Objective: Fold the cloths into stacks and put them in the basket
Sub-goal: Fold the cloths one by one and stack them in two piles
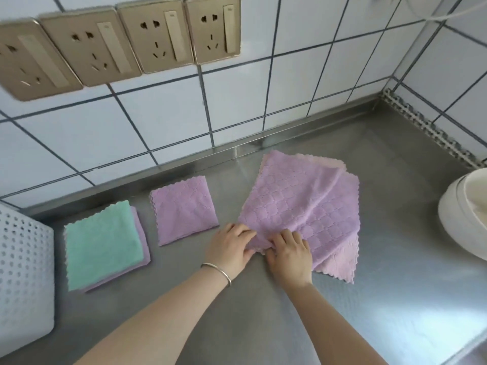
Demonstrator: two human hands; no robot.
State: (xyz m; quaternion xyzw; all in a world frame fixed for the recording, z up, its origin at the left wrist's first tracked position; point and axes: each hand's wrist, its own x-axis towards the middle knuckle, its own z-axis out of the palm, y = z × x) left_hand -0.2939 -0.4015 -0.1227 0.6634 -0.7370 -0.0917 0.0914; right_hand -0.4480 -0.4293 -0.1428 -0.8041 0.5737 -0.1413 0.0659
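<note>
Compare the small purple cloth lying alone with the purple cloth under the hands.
The small purple cloth is folded into a compact square; the large purple cloth lies spread and rumpled. Nothing touches the small one; the left hand and right hand pinch the large one's corner. Both are quilted purple.

two bare forearms are seen, with no sleeves reaching into view. a thin, plain silver-coloured bangle (216,272) is worn on the left wrist, just behind the left hand (232,248). nothing is worn on the right hand (288,255) or its wrist.

Four gold wall sockets (126,40) sit above the steel counter (395,259), a white bowl (463,219) at right.
</note>
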